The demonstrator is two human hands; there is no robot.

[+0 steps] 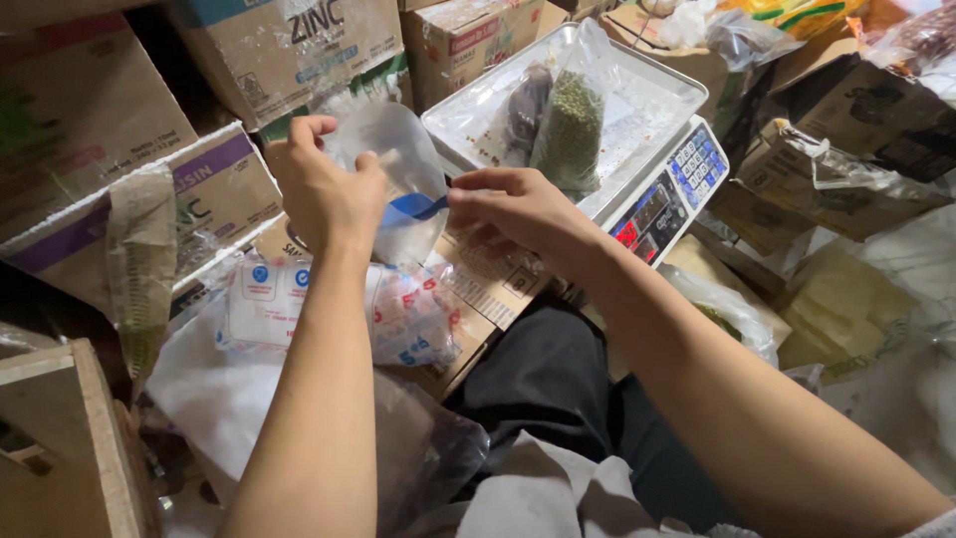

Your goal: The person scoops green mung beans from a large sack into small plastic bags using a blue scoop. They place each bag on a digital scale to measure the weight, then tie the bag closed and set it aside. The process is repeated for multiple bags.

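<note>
Both hands grasp a clear plastic bag [393, 179]: left hand [324, 194] pinching its top, right hand [513, 209] its side, near the scale [662, 204].

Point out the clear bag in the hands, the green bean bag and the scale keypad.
clear plastic bag [398, 149], head view, upper bulge.
green bean bag [571, 130], head view, middle of the beans.
scale keypad [697, 164], head view, centre of the blue keys.

We see two filled bags [568, 125] on the scale's tray [662, 100], cardboard boxes [289, 50] behind and left, a stack of plastic bags [398, 314] before them.
</note>
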